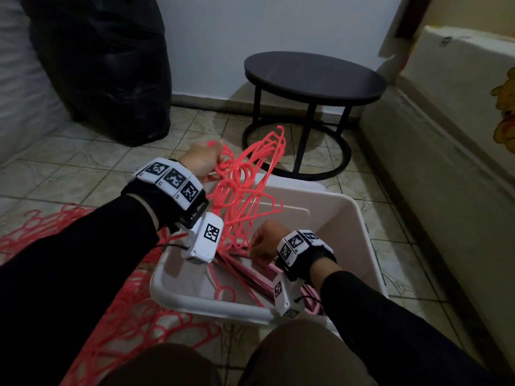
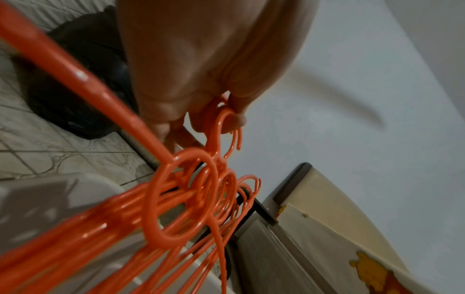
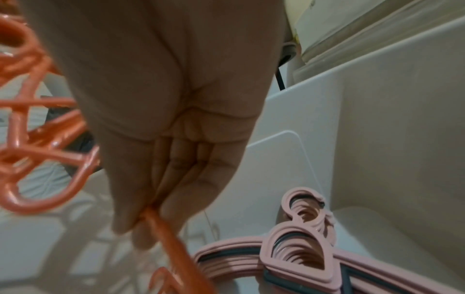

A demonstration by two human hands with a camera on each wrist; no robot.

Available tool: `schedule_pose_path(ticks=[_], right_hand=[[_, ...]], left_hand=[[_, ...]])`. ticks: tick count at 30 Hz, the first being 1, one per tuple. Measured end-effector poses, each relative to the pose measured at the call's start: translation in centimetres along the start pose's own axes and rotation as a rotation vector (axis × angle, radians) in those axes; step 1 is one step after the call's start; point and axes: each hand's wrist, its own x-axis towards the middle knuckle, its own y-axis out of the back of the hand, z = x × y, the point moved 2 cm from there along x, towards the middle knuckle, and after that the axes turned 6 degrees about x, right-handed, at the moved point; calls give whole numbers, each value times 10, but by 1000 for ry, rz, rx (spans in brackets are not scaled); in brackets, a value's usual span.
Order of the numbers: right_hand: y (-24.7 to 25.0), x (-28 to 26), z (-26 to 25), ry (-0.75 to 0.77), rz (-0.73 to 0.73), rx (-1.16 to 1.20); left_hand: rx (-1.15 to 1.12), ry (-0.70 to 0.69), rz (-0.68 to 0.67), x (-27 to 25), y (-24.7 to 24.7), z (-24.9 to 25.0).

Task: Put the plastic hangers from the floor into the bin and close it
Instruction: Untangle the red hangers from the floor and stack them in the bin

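The left hand [image 1: 203,160] is raised over the far-left corner of the white bin [image 1: 359,218] and its fingers are curled through the hooks of a bunch of coral hangers [image 1: 245,190]. The bunch hangs down with its lower ends inside the bin. The left wrist view shows the hooks [image 2: 221,127] looped around the curled fingers [image 2: 236,111].

The right hand [image 1: 264,242] is lower, inside the bin, and it pinches one bar of the bunch between thumb and fingers [image 3: 161,199].

On the bottom of the bin lies a stack of pale pink hangers [image 3: 297,256], flat and neatly together. More coral hangers [image 1: 133,324] lie in a tangle on the tiled floor [image 1: 83,162], left of the bin and touching its near-left corner.

Behind the bin stands a round black table [image 1: 315,76], and a black bag [image 1: 106,65] leans by the wall.
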Motion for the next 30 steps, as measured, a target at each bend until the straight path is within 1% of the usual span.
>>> schedule_pose_path(ticks=[4, 6, 9, 11, 14, 15, 17, 21, 23, 24, 26, 28, 30], right_hand=[[2, 3, 4, -66, 60, -20], [2, 7, 5, -91, 84, -62], [1, 13, 9, -113, 131, -31], [3, 15, 17, -121, 168, -68], [13, 11, 30, -120, 199, -148], [18, 8, 35, -137, 210, -115], [30, 0, 41, -195, 212, 125], [46, -19, 54, -347, 215, 520], [51, -30, 58, -391, 228, 713], [54, -33, 60, -390, 238, 770], [60, -40, 57, -342, 251, 849], [67, -45, 49, -248, 277, 942], [71, -50, 32, -149, 266, 964]], left_hand=[[122, -167, -96, -8, -13, 6], [141, -215, -131, -12, -20, 8], [148, -247, -170, -16, -28, 8], [165, -250, -153, -15, -29, 7], [151, -223, -65, -10, -25, 0], [130, -203, -40, -9, -23, -2], [96, -147, -19, -8, -16, -8], [81, -32, -6, -4, -1, -19], [66, 32, 20, -4, 3, -25], [64, 57, 22, -5, 4, -29], [70, 97, 0, -7, 2, -34], [90, 119, -25, -11, -3, -36], [131, 124, -47, -17, -11, -36]])
